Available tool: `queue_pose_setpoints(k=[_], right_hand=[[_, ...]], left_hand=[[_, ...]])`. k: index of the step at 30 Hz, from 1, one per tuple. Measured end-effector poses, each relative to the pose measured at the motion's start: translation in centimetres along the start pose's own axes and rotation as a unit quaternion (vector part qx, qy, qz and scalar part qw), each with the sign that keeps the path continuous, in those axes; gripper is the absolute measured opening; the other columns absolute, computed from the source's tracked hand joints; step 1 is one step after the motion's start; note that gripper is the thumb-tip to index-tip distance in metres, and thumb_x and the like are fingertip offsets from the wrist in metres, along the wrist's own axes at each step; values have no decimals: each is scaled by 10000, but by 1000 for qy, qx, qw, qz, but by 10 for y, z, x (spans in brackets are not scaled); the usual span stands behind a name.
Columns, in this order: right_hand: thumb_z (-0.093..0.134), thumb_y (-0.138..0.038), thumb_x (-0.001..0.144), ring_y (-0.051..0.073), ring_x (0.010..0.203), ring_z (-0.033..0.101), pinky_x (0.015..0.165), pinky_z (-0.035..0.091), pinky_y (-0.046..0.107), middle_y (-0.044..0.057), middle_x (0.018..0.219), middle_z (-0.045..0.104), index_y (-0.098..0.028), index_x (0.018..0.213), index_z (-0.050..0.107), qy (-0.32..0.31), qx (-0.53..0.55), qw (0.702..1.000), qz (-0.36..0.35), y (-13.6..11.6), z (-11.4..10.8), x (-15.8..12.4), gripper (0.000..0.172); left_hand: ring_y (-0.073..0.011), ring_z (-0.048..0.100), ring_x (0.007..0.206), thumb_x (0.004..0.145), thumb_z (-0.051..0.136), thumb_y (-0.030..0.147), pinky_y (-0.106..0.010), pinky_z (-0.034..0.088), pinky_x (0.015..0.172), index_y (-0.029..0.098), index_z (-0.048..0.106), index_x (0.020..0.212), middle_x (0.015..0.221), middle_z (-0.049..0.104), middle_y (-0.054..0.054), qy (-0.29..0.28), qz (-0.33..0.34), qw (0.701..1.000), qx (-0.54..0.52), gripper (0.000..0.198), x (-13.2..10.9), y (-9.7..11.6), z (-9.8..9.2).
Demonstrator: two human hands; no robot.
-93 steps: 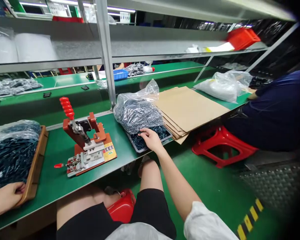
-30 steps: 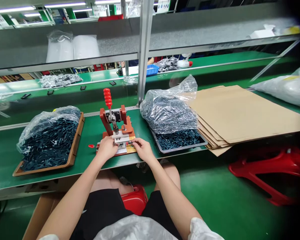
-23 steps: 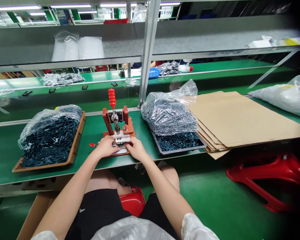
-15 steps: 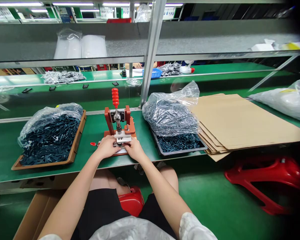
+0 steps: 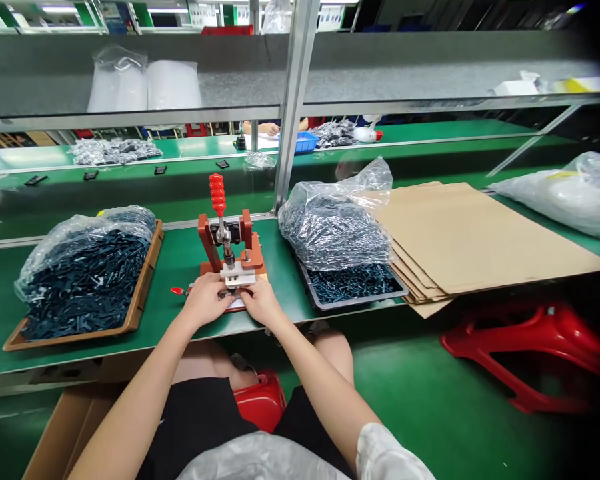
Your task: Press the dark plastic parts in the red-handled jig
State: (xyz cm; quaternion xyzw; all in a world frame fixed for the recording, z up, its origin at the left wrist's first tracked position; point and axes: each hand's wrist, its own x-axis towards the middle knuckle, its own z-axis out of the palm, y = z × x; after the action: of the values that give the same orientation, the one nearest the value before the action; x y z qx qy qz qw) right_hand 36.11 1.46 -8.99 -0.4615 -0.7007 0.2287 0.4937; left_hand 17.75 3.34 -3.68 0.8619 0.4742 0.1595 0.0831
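My left hand (image 5: 205,301) and right hand (image 5: 261,302) are curled together on the toggle press (image 5: 224,245), bottom centre; can't tell if they're pinching anything. Dark parts (image 5: 85,280) remain heaped in the wooden tray (image 5: 143,280), left; more in the black tray (image 5: 353,305), right.

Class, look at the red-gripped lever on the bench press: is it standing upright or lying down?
Upright: the red grip rises above the orange-red frame of the press on its metal shaft, rather than lying flat along the bench.

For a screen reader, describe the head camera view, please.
The left hand and right hand meet at the base of a red toggle clamp on a green workbench, between trays of dark parts under plastic bags, beside stacked cardboard sheets.
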Motion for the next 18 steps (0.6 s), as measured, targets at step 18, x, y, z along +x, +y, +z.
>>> queue_pose_setpoints(k=[18], right_hand=[[591, -76, 853, 236, 1077, 655, 999, 523, 390, 97, 1153, 685, -206, 1034, 772, -9, 30, 999, 31, -3, -5, 3, 287]], left_hand=[[-282, 517, 1371, 1023, 204, 528, -489, 431, 1147, 165, 409, 1474, 1450, 543, -189, 255, -179, 933, -182, 615, -18, -22, -6]])
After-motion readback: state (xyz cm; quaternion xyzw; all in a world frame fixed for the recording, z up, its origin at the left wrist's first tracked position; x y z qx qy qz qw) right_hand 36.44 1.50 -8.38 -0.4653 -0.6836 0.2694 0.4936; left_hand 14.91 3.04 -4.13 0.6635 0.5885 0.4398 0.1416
